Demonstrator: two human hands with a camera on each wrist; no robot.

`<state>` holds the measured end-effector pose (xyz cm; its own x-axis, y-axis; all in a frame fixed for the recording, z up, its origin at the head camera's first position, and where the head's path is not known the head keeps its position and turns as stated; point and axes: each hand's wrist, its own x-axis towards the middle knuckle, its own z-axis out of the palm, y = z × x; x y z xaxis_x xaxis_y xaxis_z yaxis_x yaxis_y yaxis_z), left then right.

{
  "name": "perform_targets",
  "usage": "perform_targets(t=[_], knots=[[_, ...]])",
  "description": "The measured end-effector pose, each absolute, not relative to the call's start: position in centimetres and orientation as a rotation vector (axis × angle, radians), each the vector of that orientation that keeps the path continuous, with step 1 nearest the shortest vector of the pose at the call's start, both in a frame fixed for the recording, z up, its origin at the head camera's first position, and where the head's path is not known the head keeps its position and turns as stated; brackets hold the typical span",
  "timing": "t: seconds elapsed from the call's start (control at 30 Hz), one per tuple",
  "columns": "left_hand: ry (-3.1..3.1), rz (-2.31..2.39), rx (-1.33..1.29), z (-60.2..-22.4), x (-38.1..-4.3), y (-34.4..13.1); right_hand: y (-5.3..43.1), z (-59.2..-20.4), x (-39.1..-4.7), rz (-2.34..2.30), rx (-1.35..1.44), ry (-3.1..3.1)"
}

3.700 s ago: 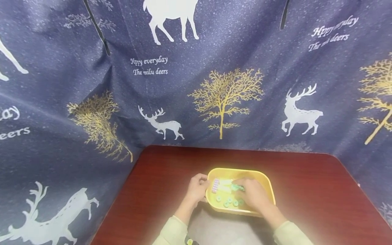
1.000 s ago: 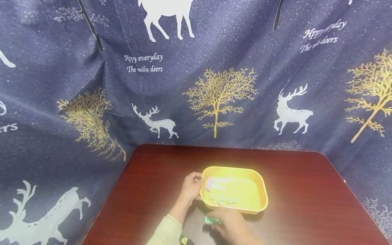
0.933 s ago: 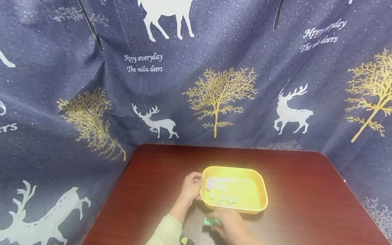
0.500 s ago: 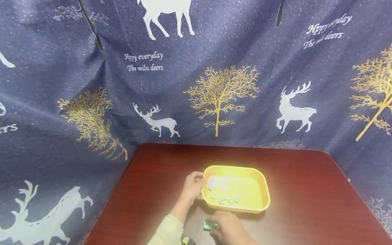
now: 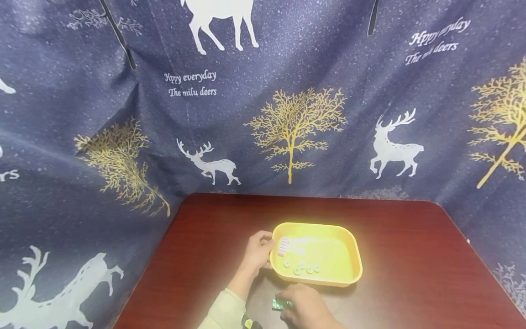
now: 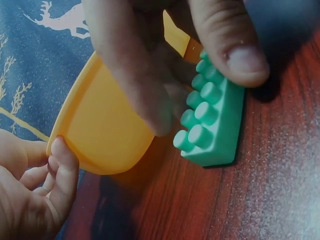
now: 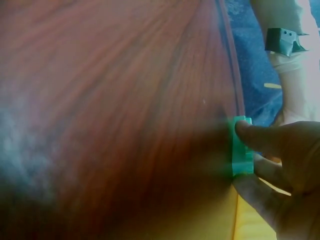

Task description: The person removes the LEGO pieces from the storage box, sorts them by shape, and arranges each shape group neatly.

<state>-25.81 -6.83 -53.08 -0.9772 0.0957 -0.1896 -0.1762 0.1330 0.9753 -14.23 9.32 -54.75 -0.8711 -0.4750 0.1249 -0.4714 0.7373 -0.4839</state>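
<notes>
With fingers and thumb, my left hand (image 5: 258,251) grips the left rim of a yellow plastic tub (image 5: 337,251). In front of the tub, my right hand (image 5: 306,305) pinches a green toy building block (image 5: 280,304) between thumb and fingers. The left wrist view shows the block (image 6: 220,125) studs facing the tub side, its lower edge right at the tabletop. Inside the tub, a pink-and-white studded block (image 5: 283,246) lies by the left wall. Several small pale round pieces (image 5: 302,265) are scattered along its near side, and whitish pieces (image 5: 297,246) are washed out by glare.
Everything stands on a reddish-brown table (image 5: 411,256) with rounded far corners. A dark blue cloth (image 5: 246,119) printed with deer and trees hangs behind and to the left. A wrist strap (image 7: 286,41) sits on my left forearm.
Earlier my right hand was inside the tub at the green block. It has since carried the block over the near rim and lowered it to the tabletop. The left hand keeps its grip.
</notes>
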Motion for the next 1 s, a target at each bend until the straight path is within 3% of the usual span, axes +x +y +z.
perform_targets(t=[0.57, 1.0], knots=[[2.162, 1.956, -0.070, -52.8, -25.8, -7.0, 10.7, -53.4, -14.3, -1.046, -1.004, 3.115], [2.153, 1.970, -0.075, -53.2, -26.0, -7.0, 11.7, -50.7, -15.7, -1.268, -0.854, 3.085]])
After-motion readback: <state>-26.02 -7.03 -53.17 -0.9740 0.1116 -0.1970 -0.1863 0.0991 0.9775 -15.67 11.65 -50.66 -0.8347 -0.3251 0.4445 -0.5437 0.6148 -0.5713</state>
